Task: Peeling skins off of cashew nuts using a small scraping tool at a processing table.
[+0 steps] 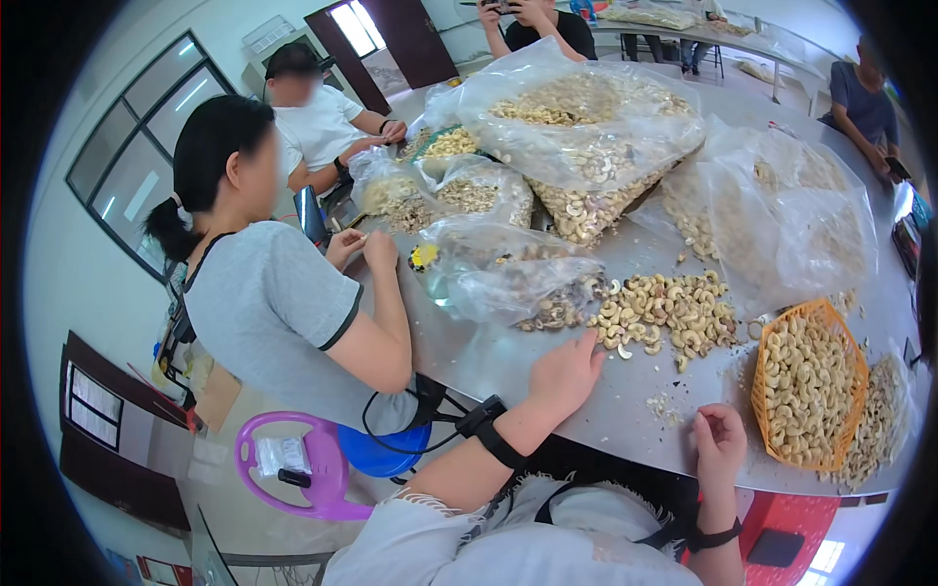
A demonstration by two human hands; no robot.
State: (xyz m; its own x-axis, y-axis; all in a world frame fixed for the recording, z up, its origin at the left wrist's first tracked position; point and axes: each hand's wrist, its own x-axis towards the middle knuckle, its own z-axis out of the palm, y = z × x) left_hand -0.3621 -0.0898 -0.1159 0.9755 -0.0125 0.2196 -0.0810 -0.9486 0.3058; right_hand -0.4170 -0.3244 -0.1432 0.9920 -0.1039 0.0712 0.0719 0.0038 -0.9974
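Observation:
My left hand (568, 373) reaches over the metal table (498, 366), its fingertips at the left edge of a loose pile of cashew kernels (667, 311); whether they pinch a kernel I cannot tell. Near the table's front edge my right hand (720, 439) is half curled, thumb towards the fingers, and its inner side is partly hidden. Small pale crumbs (663, 408) lie between the hands and the pile. To the right of my right hand stands an orange plastic basket (762, 395) full of cashew kernels (810, 388). Beyond it lies a heap of shell or skin scraps (876, 425).
Plastic bags of cashews (586, 154) and a bag of darker pieces (513, 271) cover the table's far part. Another clear bag (799, 212) lies at the right. A person in grey (286, 286) works close on my left; others are around the table. A purple chair (330, 469) stands at lower left.

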